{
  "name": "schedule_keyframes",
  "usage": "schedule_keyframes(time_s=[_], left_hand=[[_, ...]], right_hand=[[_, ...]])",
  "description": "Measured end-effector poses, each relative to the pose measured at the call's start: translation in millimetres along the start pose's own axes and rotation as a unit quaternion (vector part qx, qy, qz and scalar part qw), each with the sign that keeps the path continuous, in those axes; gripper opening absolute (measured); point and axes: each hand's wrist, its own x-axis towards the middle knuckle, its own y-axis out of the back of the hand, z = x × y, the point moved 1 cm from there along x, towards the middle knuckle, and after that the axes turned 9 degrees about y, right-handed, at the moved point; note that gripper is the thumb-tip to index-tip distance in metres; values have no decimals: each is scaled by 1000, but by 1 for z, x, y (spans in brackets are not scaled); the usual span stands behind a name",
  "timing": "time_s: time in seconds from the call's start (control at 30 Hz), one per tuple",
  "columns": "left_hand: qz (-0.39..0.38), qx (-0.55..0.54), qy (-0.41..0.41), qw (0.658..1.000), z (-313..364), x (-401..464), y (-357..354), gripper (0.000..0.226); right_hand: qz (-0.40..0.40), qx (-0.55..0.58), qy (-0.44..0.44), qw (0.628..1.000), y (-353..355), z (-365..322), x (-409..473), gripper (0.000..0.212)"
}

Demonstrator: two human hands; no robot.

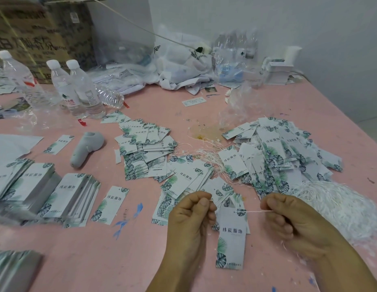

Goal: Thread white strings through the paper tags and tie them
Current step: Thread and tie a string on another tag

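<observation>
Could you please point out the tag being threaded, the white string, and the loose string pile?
tag (pixel 231 234), head view, printed face.
white string (pixel 257 211), head view, taut span between hands.
string pile (pixel 335 203), head view, centre.

Leaf-print paper tag (pixel 231 239) hanging upright on taut white string (pixel 254 211), btwn hands.

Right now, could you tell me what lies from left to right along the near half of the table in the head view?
Stacked tags → single flat tag → left hand → hanging tag → right hand → heap of white strings.
</observation>
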Motion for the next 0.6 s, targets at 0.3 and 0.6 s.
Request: schedule_keyframes(time_s=[0.3, 0.6], left_hand=[[-21, 28, -22, 999, -3, 1, 1, 46], [-27, 39, -17, 999, -6, 3, 1, 49]], right_hand=[[-15, 157, 15, 987, -21, -2, -4, 50], [-15, 219, 71, 973, -15, -6, 1, 40]])
